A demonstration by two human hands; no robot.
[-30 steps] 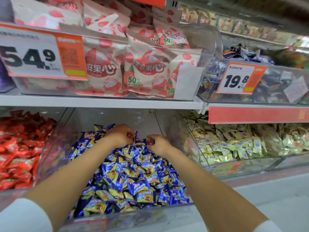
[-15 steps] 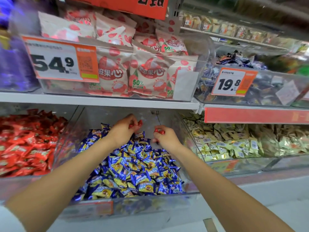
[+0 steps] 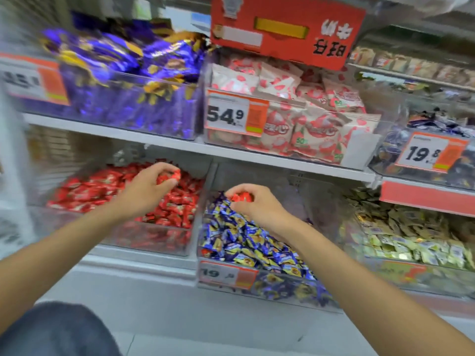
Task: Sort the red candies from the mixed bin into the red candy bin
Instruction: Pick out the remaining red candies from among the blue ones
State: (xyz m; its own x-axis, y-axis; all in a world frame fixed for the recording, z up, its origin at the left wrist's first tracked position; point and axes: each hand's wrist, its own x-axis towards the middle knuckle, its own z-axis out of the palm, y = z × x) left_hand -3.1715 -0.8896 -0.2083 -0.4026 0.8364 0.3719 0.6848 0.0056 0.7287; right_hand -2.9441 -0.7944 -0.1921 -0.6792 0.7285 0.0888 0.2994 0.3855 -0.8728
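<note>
Clear plastic mixed bin (image 3: 282,289) of blue wrappers, tagged "19" — above it the right hand (image 3: 259,205) pinches a red-wrapped candy (image 3: 241,197). The left hand (image 3: 146,187) clutches red candies (image 3: 171,176) over the clear red candy bin (image 3: 154,240). Beyond, orange-edged price tags read "54.9" (image 3: 235,115) and "19.8" (image 3: 429,152).

Your view is bright and evenly lit. Motion blur smears the left side and the purple bags (image 3: 115,60).

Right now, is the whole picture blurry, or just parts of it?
Only parts. In the head view the smear is heaviest at the left edge, over the purple bags and the left tag, which cannot be read. In the same head view the 54.9 tag, left hand and right hand are fairly sharp. The shelf edge runs slanted, slightly bowed by the wide lens.
</note>
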